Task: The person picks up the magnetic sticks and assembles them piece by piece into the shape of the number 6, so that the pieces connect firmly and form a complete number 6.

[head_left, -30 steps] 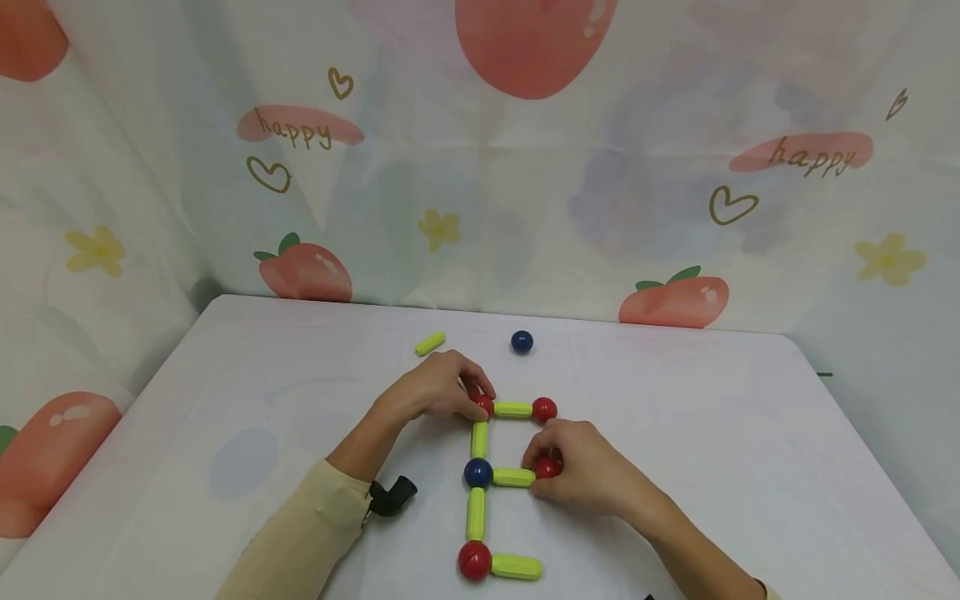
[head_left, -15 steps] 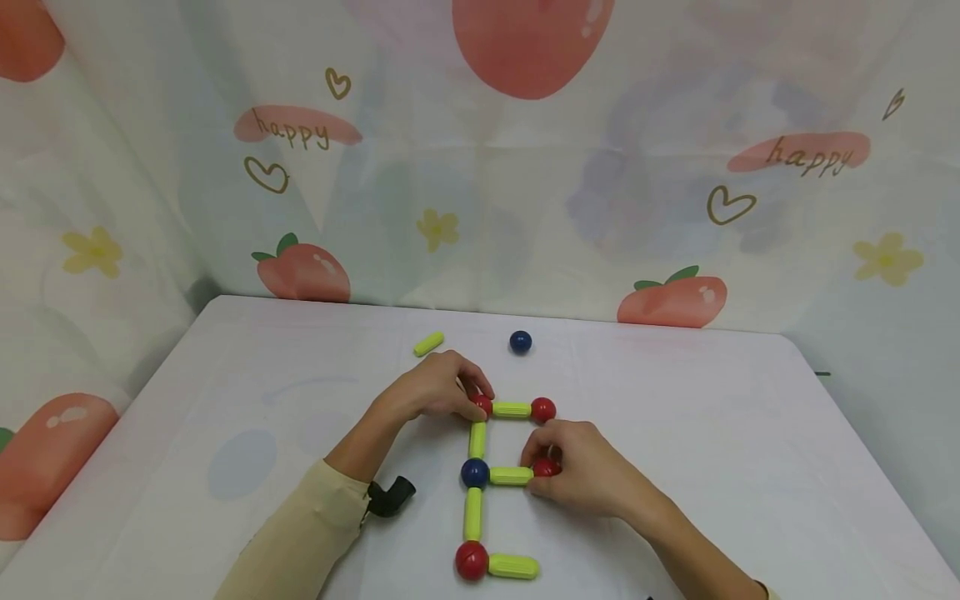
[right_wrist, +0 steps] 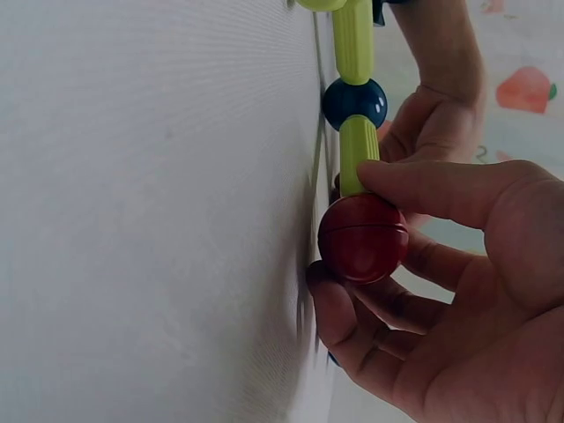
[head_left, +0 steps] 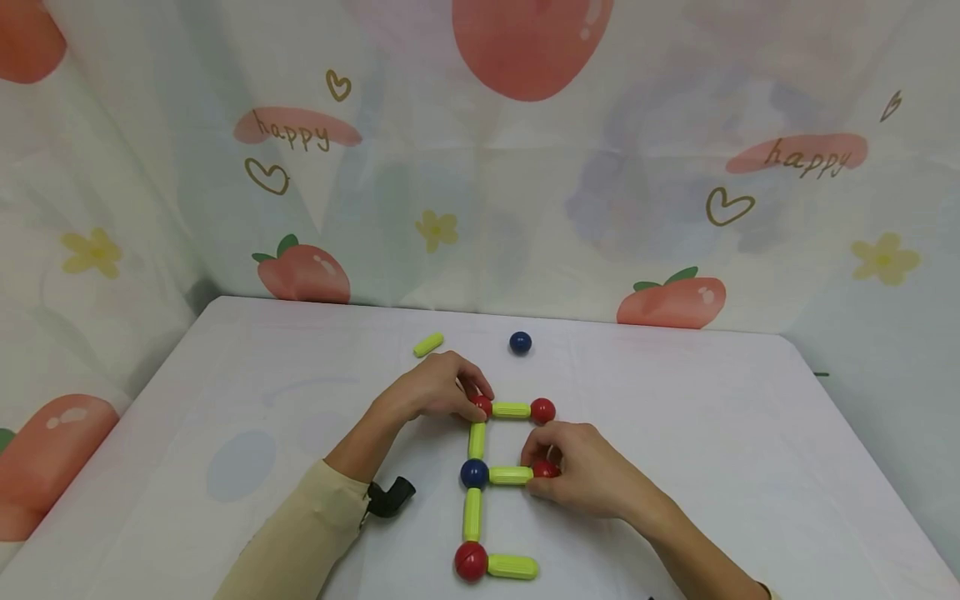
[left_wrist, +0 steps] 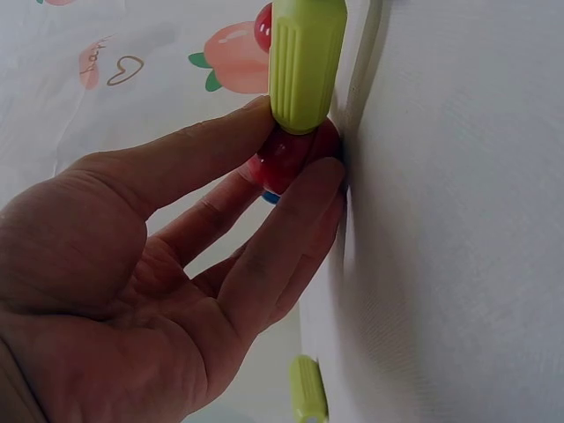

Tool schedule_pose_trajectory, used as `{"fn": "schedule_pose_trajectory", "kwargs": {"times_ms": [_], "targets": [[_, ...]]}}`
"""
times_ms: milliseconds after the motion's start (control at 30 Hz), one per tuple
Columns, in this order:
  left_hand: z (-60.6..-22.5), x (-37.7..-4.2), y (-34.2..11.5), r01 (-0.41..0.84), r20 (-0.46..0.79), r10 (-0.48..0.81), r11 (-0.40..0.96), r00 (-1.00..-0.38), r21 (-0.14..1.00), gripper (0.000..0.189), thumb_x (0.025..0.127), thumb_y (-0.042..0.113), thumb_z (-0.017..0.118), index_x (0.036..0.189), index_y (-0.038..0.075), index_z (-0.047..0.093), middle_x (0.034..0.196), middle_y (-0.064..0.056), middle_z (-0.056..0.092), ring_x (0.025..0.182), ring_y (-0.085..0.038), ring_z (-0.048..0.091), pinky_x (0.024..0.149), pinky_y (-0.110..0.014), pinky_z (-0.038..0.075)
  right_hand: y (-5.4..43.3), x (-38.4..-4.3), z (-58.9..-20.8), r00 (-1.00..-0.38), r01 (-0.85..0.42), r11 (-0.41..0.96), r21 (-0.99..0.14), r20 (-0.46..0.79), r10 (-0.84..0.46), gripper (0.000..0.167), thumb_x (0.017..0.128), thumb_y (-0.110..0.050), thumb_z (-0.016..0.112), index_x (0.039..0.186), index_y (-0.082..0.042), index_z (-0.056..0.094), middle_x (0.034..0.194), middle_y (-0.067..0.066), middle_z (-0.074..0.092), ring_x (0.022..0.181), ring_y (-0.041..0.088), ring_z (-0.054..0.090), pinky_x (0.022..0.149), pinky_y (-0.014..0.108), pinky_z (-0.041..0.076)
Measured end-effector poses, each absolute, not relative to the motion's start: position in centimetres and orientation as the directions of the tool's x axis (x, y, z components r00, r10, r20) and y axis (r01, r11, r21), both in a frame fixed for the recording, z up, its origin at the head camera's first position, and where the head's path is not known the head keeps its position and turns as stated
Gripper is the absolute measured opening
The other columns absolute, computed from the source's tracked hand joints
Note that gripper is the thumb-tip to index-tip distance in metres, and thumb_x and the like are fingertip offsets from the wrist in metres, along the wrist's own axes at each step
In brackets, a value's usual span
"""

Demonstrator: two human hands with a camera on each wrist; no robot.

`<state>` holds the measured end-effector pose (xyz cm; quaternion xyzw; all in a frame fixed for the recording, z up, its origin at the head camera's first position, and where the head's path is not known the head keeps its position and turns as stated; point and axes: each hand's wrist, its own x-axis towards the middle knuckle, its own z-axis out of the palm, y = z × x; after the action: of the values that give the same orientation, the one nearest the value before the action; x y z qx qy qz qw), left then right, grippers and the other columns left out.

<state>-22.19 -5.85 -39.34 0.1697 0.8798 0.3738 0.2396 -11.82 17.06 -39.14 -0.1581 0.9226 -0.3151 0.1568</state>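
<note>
Yellow-green rods and balls lie joined on the white table in an E-like shape. My left hand (head_left: 442,385) pinches the red ball (left_wrist: 286,160) at the far left corner, between thumb and fingers. From that ball one rod (head_left: 512,410) runs right to another red ball (head_left: 543,410). A second rod leads nearer to a blue ball (head_left: 474,473). My right hand (head_left: 581,467) grips the red ball (right_wrist: 363,238) at the end of the middle rod (head_left: 510,476), its thumb on the rod. Nearest me, a red ball (head_left: 471,561) bears a rod (head_left: 513,567) with a free right end.
A loose yellow-green rod (head_left: 428,345) and a loose blue ball (head_left: 521,342) lie farther back on the table (head_left: 675,400). A black curved piece (head_left: 392,497) sticks out by my left wrist. A printed curtain (head_left: 480,183) hangs behind.
Both hands stay in their places on the same balls. The whole view has shifted only very slightly.
</note>
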Motion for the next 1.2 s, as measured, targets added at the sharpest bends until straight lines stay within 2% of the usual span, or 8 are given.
{"fn": "schedule_pose_trajectory", "kwargs": {"times_ms": [633, 833, 1000, 1200], "targets": [[-39.3, -22.2, -5.9, 0.151, -0.295, 0.469, 0.704, -0.832, 0.694, 0.015, 0.083, 0.02, 0.088, 0.096, 0.022, 0.08, 0.087, 0.001, 0.07, 0.079, -0.017, 0.063, 0.067, -0.027, 0.049, 17.2, -11.8, -39.3, -0.895, -0.219, 0.74, -0.636, -0.171, -0.413, 0.023, 0.08, -0.015, 0.089, 0.092, -0.022, 0.071, 0.08, -0.005, 0.06, 0.079, 0.016, 0.056, 0.064, 0.023, 0.05], [-39.2, -22.3, -5.9, 0.163, -0.29, 0.475, 0.706, -0.831, 0.689, 0.016, 0.083, 0.02, 0.088, 0.097, 0.022, 0.08, 0.087, 0.002, 0.071, 0.08, -0.017, 0.062, 0.067, -0.027, 0.049, 17.4, -12.0, -39.2, -0.889, -0.222, 0.729, -0.647, -0.172, -0.423, 0.023, 0.08, -0.019, 0.09, 0.094, -0.021, 0.072, 0.082, -0.006, 0.061, 0.08, 0.016, 0.057, 0.065, 0.024, 0.05], [-39.1, -22.3, -5.9, 0.168, -0.289, 0.475, 0.71, -0.831, 0.684, 0.017, 0.083, 0.02, 0.088, 0.098, 0.022, 0.08, 0.088, 0.002, 0.071, 0.08, -0.017, 0.063, 0.066, -0.026, 0.05, 17.9, -12.3, -38.9, -0.894, -0.229, 0.719, -0.656, -0.15, -0.421, 0.018, 0.084, -0.025, 0.087, 0.094, -0.021, 0.073, 0.082, -0.007, 0.063, 0.079, 0.014, 0.059, 0.066, 0.024, 0.05], [-39.0, -22.2, -5.9, 0.161, -0.294, 0.471, 0.712, -0.831, 0.684, 0.017, 0.083, 0.019, 0.088, 0.098, 0.022, 0.08, 0.089, 0.002, 0.07, 0.08, -0.017, 0.062, 0.065, -0.026, 0.05, 18.6, -12.8, -38.4, -0.925, -0.23, 0.725, -0.649, -0.084, -0.369, 0.013, 0.088, -0.021, 0.083, 0.097, -0.018, 0.074, 0.088, -0.007, 0.067, 0.083, 0.013, 0.061, 0.07, 0.025, 0.052]]}}
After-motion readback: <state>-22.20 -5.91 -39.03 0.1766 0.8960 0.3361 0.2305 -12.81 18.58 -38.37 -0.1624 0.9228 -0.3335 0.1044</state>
